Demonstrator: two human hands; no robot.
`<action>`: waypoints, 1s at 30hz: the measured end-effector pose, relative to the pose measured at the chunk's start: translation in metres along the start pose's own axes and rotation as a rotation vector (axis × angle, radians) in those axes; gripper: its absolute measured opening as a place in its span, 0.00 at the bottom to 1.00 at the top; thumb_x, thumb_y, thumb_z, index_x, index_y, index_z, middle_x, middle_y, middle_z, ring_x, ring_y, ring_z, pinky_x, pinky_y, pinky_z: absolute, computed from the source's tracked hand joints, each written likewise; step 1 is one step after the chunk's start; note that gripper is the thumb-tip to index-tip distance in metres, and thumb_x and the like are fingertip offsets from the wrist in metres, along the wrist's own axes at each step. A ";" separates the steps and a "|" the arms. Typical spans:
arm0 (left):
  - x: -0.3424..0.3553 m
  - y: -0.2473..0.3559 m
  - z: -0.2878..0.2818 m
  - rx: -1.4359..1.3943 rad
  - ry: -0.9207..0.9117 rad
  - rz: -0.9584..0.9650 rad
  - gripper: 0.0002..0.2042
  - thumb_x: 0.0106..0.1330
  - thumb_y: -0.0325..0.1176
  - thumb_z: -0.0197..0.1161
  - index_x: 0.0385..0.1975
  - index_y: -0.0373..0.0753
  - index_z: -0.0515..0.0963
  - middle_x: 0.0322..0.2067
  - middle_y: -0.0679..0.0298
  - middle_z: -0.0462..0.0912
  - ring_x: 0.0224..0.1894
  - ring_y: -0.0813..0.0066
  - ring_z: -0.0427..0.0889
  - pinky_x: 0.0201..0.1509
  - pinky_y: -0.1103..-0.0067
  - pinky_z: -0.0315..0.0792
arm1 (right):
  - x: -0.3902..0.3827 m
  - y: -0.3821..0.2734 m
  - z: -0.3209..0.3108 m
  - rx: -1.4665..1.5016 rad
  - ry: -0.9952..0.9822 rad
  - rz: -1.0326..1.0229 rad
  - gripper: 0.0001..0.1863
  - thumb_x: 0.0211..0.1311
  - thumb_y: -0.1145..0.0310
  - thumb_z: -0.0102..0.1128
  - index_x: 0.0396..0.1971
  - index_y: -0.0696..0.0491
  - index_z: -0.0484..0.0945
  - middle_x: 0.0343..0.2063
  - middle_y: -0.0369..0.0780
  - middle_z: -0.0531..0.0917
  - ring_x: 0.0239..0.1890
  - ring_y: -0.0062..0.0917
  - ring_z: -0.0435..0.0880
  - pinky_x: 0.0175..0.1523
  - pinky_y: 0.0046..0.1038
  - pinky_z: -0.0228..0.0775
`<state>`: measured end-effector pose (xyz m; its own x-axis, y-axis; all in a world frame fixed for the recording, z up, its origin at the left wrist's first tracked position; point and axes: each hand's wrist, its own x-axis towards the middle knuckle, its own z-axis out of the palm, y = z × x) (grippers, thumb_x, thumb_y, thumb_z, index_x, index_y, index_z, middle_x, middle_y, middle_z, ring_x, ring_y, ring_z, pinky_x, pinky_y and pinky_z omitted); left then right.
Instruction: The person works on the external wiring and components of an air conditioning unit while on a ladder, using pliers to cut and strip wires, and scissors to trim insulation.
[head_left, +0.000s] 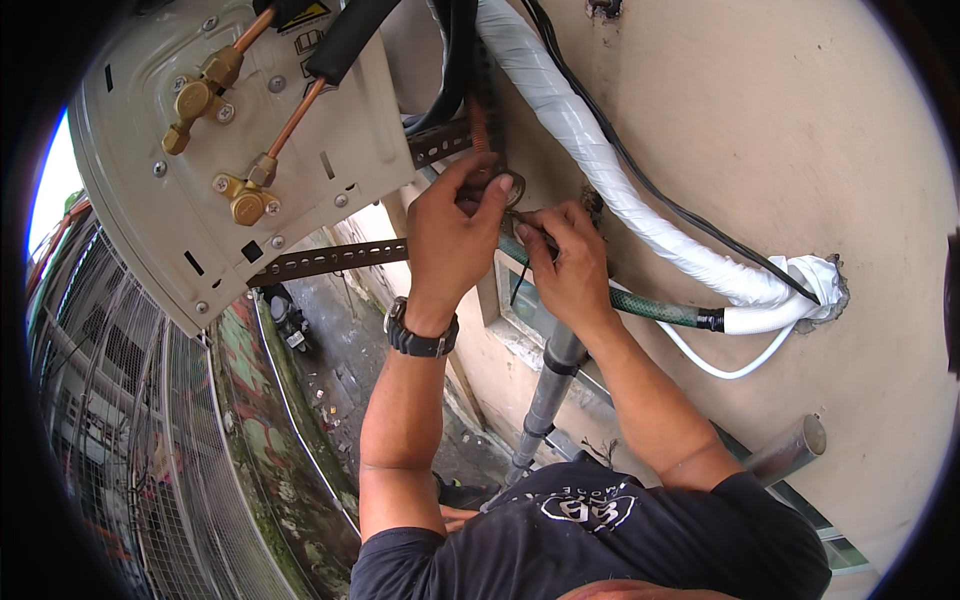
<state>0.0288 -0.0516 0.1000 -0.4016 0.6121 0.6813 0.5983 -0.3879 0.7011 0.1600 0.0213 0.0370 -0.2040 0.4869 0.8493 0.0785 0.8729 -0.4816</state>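
Left hand (450,240) grasping small dark ring (517,188) between thumb and fingers; ring at hand's right edge, just far of right hand's fingertips. Right hand (570,262) pinching, thumb against fingers; cannot tell on what. Green hose (655,308) passes beneath right hand, emerging right. White wrapped pipe (610,165) farther right, along wall (850,150).

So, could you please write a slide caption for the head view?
Both hands close together by a green hose, near a white-wrapped line.
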 end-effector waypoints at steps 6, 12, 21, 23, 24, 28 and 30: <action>-0.061 -0.040 0.010 -0.319 0.088 0.014 0.23 0.71 0.23 0.67 0.66 0.30 0.74 0.46 0.59 0.87 0.46 0.78 0.86 0.50 0.79 0.83 | 0.003 0.001 -0.004 -0.001 -0.052 0.023 0.04 0.66 0.74 0.66 0.37 0.57 0.83 0.32 0.44 0.82 0.33 0.42 0.84 0.41 0.41 0.73; -0.077 -0.083 0.025 -0.534 -0.048 -0.012 0.19 0.71 0.19 0.66 0.60 0.31 0.75 0.50 0.60 0.84 0.48 0.74 0.88 0.56 0.76 0.84 | 0.004 0.002 -0.002 0.147 -0.109 0.109 0.04 0.68 0.73 0.64 0.37 0.59 0.82 0.33 0.45 0.83 0.34 0.41 0.85 0.41 0.39 0.74; -0.058 -0.061 0.023 0.383 -0.017 0.214 0.18 0.67 0.27 0.71 0.56 0.37 0.81 0.45 0.58 0.86 0.34 0.63 0.88 0.35 0.71 0.82 | 0.000 -0.004 -0.006 0.026 -0.152 0.161 0.06 0.68 0.74 0.62 0.42 0.59 0.80 0.37 0.47 0.85 0.39 0.43 0.87 0.45 0.41 0.77; -0.055 -0.058 0.028 0.275 0.001 0.236 0.16 0.68 0.27 0.70 0.55 0.36 0.82 0.44 0.58 0.86 0.34 0.62 0.88 0.35 0.71 0.81 | 0.004 -0.008 -0.011 0.070 -0.195 0.243 0.08 0.68 0.74 0.62 0.44 0.59 0.79 0.41 0.49 0.86 0.41 0.44 0.88 0.47 0.42 0.78; -0.054 -0.057 0.028 0.221 0.010 0.247 0.15 0.69 0.27 0.69 0.54 0.35 0.83 0.44 0.57 0.86 0.34 0.61 0.88 0.35 0.71 0.81 | 0.003 -0.006 -0.009 0.076 -0.200 0.232 0.11 0.68 0.75 0.61 0.48 0.58 0.78 0.44 0.50 0.86 0.44 0.46 0.87 0.49 0.43 0.77; -0.050 -0.065 0.031 0.137 0.058 0.364 0.11 0.71 0.25 0.66 0.51 0.34 0.85 0.42 0.57 0.86 0.33 0.62 0.88 0.36 0.73 0.81 | -0.001 -0.003 -0.009 0.093 -0.179 0.148 0.24 0.67 0.77 0.59 0.63 0.56 0.71 0.56 0.53 0.82 0.55 0.50 0.84 0.59 0.45 0.75; -0.052 -0.047 0.024 0.089 -0.020 0.230 0.11 0.72 0.24 0.64 0.51 0.34 0.85 0.42 0.56 0.86 0.35 0.63 0.88 0.36 0.75 0.81 | -0.001 -0.002 -0.010 0.111 -0.160 0.079 0.31 0.67 0.79 0.58 0.70 0.54 0.66 0.62 0.54 0.79 0.62 0.51 0.81 0.64 0.44 0.73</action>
<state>0.0384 -0.0482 0.0265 -0.2341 0.5283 0.8161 0.7313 -0.4574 0.5059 0.1697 0.0198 0.0396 -0.3549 0.5347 0.7669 -0.0056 0.8191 -0.5736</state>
